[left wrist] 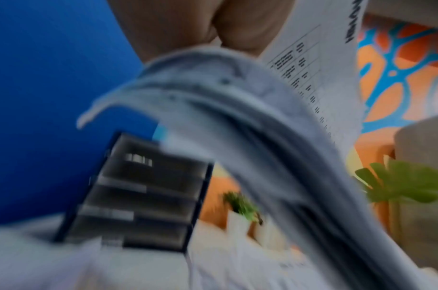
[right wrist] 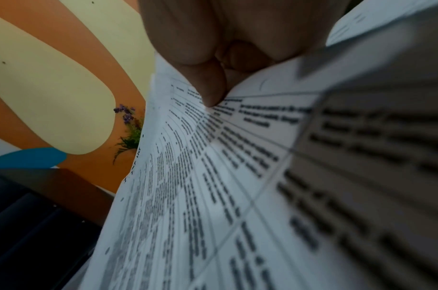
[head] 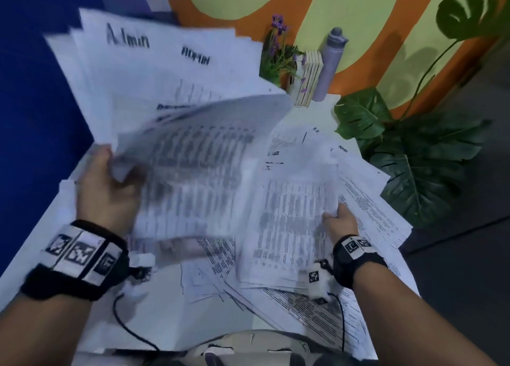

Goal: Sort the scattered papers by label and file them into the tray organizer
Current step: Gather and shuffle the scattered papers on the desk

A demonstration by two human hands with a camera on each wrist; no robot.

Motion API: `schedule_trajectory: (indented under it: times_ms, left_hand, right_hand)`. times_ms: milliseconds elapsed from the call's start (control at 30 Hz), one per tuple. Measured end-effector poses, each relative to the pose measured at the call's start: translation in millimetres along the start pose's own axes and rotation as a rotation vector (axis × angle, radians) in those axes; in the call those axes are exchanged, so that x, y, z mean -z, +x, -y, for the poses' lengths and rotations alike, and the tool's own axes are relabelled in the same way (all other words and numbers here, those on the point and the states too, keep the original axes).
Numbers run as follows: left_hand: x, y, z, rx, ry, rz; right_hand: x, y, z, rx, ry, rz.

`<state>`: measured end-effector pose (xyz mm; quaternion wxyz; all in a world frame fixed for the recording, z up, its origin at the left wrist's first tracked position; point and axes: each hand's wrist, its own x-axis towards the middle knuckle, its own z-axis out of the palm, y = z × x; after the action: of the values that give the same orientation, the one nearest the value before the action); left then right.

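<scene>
White paper everywhere: left hand (head: 110, 189) grips a fanned Admin sheaf (head: 165, 90), right hand (head: 340, 222) pinches one sheet (head: 289, 214).

Back edge of white surface (head: 321, 112): grey bottle (head: 329, 65) touching a slatted white planter (head: 306, 83) with purple-flowered greenery (head: 278, 51), big monstera plant (head: 414, 156) off the right side, orange-and-yellow mural wall (head: 356, 21) behind, blue panel (head: 36, 95) left.

A white table (head: 171, 321) lies strewn with printed papers (head: 369, 200), thickest across its right half. At the far edge stand a small flowering plant (head: 278, 54), a white slatted box (head: 309, 78) and a grey bottle (head: 329, 62).
</scene>
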<state>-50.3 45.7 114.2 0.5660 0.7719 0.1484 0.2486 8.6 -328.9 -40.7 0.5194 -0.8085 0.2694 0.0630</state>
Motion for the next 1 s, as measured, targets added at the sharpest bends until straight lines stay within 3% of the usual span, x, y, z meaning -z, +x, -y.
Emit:
schedule_trajectory:
  times_ms: [67,200,300,400,500,567,667,833,933,1000]
  left_hand:
    - [-20.1,-17.0,31.7,0.144,0.147,0.092]
    - [-61.3,-40.9,108.2,0.446,0.193,0.384]
    - [-85.6,-60.6,140.6,0.498,0.369,0.554]
    - [-105.0,-78.4,153.3,0.493,0.345,0.656]
    - [-118.0,-80.2,160.2,0.431,0.217,0.647]
    - [-124.1,-75.9,156.5,0.428,0.199,0.588]
    - [-125.0,-63.3,162.2,0.498,0.23,0.489]
    - [-123.3,-53.5,171.1,0.64,0.065,0.52]
    - [-125.5,-56.0,174.9,0.649,-0.038,0.536]
    - [-123.7,-57.1,177.1,0.612,-0.008,0.546]
  right_hand:
    - [-9.7,5.2,-15.4,-0.066,-0.001,0.09]
    - [-24.0,-14.7,-16.5,-0.137,-0.053,0.168]
    - [-26.6,-33.2,-1.5,-0.252,-0.019,0.242]
    - [-26.4,-42.3,10.5,-0.219,0.048,0.375]
    - [-26.8,-45.0,9.1,-0.009,-0.071,0.386]
    - [-23.6,-42.6,6.3,0.05,0.024,0.356]
    - [-14.1,-37.0,10.6,0.019,0.21,0.362]
    - [1.7,-13.9,13.3,-0.016,0.138,0.438]
    - [3.8,-6.8,2.2,-0.078,0.184,0.429]
    - [-3.3,-3.5,-4.1,-0.029,0.142,0.4]
